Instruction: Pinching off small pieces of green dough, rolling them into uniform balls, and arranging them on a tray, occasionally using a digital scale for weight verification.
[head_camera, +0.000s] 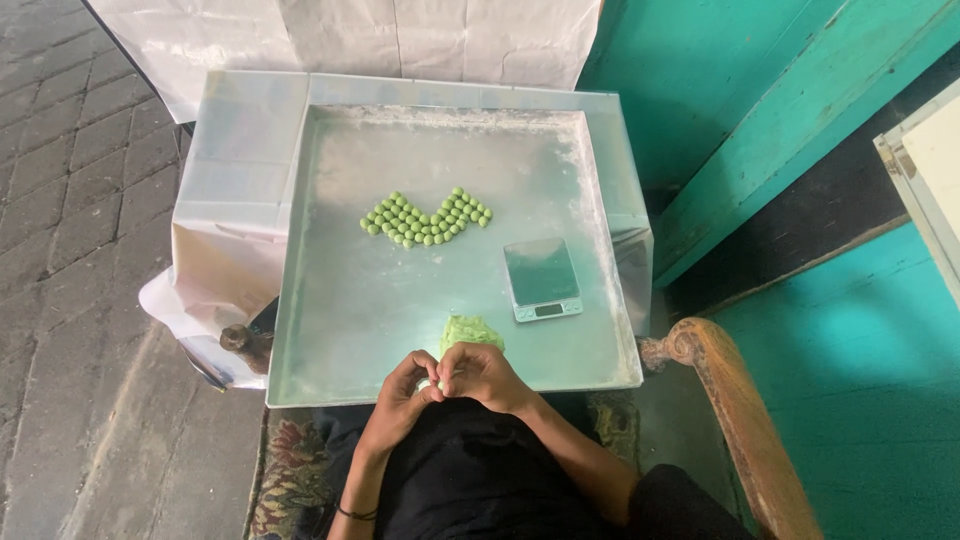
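Green dough bit (432, 383) pinched in both hands' fingers (440, 375).

You have a wide metal tray (350, 300) in front of you, square, shallow-rimmed and dusted with white flour, thickest along its far and right edges. It rests on a stand wrapped in clear plastic sheet (235, 170), which sticks out past the tray on the left and far sides. On the tray, near the middle, your small green balls (425, 219) lie packed in a zigzag cluster, touching one another. To their right, well apart, sits a small digital scale (542, 279). A lump of green dough (471, 332) lies by the near rim, just left of the scale.
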